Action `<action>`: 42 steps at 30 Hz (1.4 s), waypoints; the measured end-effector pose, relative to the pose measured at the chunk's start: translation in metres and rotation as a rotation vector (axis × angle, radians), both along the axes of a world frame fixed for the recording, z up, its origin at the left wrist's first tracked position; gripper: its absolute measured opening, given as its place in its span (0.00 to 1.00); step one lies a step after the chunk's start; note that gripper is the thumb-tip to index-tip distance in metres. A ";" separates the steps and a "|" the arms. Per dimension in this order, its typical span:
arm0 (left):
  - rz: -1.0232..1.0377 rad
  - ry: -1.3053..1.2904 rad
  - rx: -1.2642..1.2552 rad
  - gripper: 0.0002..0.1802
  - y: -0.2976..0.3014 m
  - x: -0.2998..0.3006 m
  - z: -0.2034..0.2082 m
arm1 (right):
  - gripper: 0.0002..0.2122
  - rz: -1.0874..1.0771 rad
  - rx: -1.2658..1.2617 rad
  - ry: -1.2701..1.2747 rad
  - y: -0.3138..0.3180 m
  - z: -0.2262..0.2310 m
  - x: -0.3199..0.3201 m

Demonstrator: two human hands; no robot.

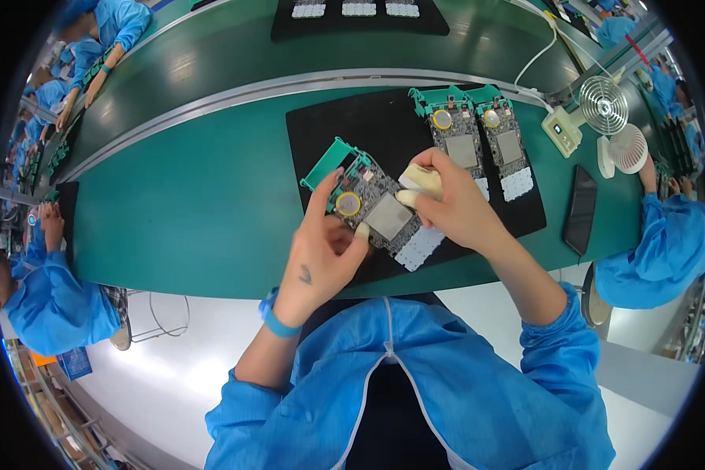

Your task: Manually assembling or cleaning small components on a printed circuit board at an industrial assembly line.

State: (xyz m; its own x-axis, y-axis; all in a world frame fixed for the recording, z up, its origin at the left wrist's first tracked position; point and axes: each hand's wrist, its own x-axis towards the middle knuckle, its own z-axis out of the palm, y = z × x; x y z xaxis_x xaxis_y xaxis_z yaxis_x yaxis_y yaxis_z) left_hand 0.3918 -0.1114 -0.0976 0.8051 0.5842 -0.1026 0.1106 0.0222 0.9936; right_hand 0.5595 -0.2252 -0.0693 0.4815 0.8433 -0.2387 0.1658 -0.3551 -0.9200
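Observation:
A circuit board (368,188) sits tilted in front of me, with a green plastic bracket (327,163) at its upper left end. It carries a round coin cell (348,204), a silver square plate (389,217) and a white perforated piece at its lower end. My left hand (321,251) grips the board's left side, thumb near the silver plate and forefinger by the bracket. Pinched at the board's right edge is my right hand (454,200), with pale yellow finger cots on thumb and forefinger; anything small between those fingertips is hidden.
Two similar boards (460,145) lie on the black mat (313,117), beyond my right hand. Right of the mat are a dark phone (580,210), a pale boxy device (562,131) and small fans (603,106). People in blue work on both sides of the green table (172,196).

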 end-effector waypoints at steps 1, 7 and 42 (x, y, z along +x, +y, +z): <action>-0.013 0.158 0.159 0.32 0.003 -0.004 0.007 | 0.11 0.025 0.000 -0.127 -0.003 0.007 0.003; 0.040 -0.124 0.930 0.29 0.023 -0.002 0.022 | 0.12 0.294 -0.062 -0.299 0.001 0.038 0.009; -0.169 -0.030 0.560 0.09 0.039 0.026 0.028 | 0.17 0.173 0.227 -1.007 0.010 0.011 -0.032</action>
State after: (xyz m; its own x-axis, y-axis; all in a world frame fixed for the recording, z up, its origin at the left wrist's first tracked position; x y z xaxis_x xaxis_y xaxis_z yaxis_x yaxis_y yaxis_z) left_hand 0.4181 -0.0721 -0.0693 0.8895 0.4065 0.2088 0.0391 -0.5229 0.8515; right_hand 0.5278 -0.2153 -0.0586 0.2380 0.8945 0.3785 0.9245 -0.0892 -0.3706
